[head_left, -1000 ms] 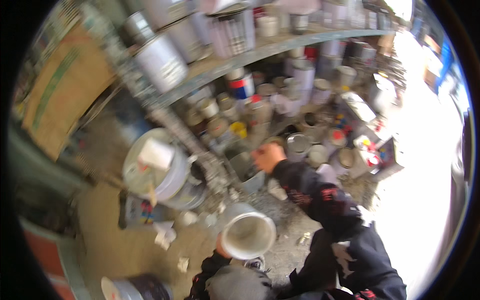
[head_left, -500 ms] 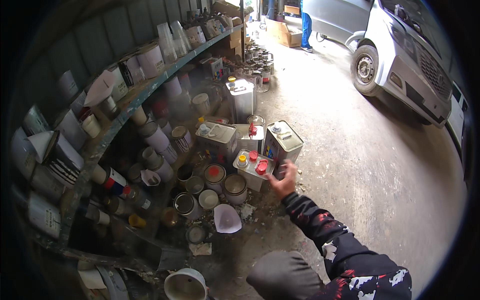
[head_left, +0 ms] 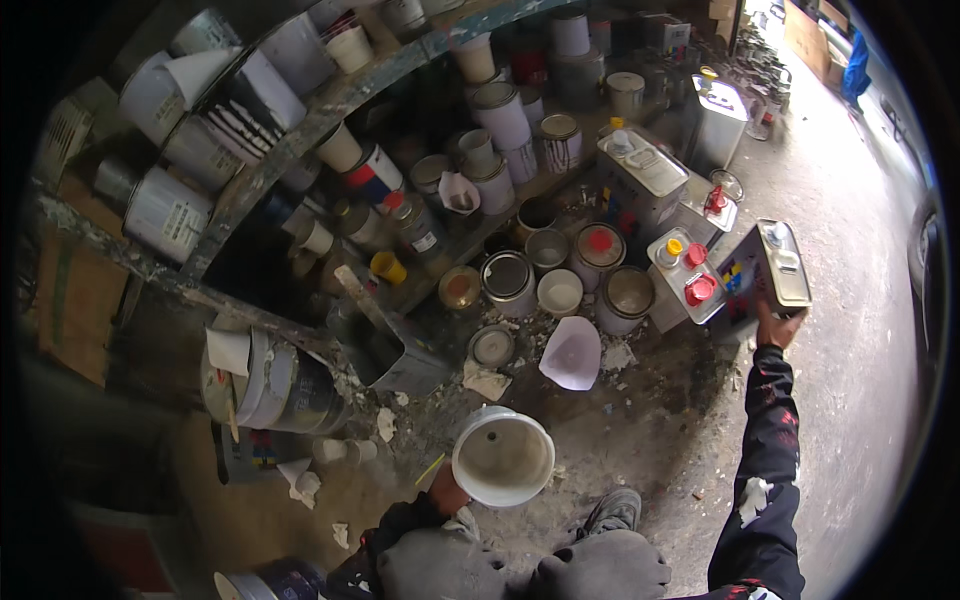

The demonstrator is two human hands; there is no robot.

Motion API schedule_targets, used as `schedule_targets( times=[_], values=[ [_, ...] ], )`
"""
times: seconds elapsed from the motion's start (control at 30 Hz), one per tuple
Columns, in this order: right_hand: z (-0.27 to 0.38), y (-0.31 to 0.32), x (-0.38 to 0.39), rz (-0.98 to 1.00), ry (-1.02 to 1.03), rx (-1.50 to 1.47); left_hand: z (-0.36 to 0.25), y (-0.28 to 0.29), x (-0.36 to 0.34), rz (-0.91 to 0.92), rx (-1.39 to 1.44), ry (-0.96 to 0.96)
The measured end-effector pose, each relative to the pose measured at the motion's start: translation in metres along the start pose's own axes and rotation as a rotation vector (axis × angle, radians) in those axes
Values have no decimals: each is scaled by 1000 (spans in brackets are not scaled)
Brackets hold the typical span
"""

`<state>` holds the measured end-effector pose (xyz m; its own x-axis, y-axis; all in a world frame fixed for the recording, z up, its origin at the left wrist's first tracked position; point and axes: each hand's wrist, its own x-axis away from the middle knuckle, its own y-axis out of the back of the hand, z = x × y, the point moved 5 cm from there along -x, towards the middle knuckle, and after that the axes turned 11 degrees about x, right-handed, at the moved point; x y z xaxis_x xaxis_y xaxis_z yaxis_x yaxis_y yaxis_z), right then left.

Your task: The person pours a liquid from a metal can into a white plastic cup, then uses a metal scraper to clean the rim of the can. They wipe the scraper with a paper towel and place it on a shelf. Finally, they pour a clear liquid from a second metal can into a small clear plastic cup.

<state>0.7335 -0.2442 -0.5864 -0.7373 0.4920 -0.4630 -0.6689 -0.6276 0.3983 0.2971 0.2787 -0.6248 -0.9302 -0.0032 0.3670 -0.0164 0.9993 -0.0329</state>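
From my end, the right hand [head_left: 780,327] was at the grey square bin [head_left: 422,370] a second ago, then blurred and spread beside a tall metal can [head_left: 770,280], and has now come to rest against that can's side at three o'clock. My view has swung left in the last half second, so the silver vehicle [head_left: 927,238] that loomed at two o'clock is a sliver on the three o'clock rim. The white bucket [head_left: 502,455] has come from the seven o'clock edge to six o'clock, and the left hand [head_left: 447,490] holding it, nearly hidden then, shows clearly.
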Motion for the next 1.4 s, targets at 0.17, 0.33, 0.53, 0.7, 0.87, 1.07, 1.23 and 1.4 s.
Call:
schedule_targets(
  times=[0.17,0.33,0.53,0.7,0.87,1.07,1.23,1.4],
  values=[
    [-5,37,-4,46,-30,85,-5,0,0,-35,-22,7],
    [42,101,15,161,-8,50,-66,-7,15,-109,-80,-154],
    [193,166,45,539,344,-127,-95,-16,3,-115,80,-36],
    [316,186,77,874,549,-98,-94,-21,-2,-81,183,-40],
    [400,187,103,1088,942,182,-87,-21,-2,-59,133,-128],
    [458,182,132,1164,1127,280,-63,-22,0,-41,122,38],
    [483,179,146,1184,1162,453,-53,-24,2,-43,105,92],
    [494,180,151,1199,1161,472,-48,-26,0,20,122,87]
  ],
)
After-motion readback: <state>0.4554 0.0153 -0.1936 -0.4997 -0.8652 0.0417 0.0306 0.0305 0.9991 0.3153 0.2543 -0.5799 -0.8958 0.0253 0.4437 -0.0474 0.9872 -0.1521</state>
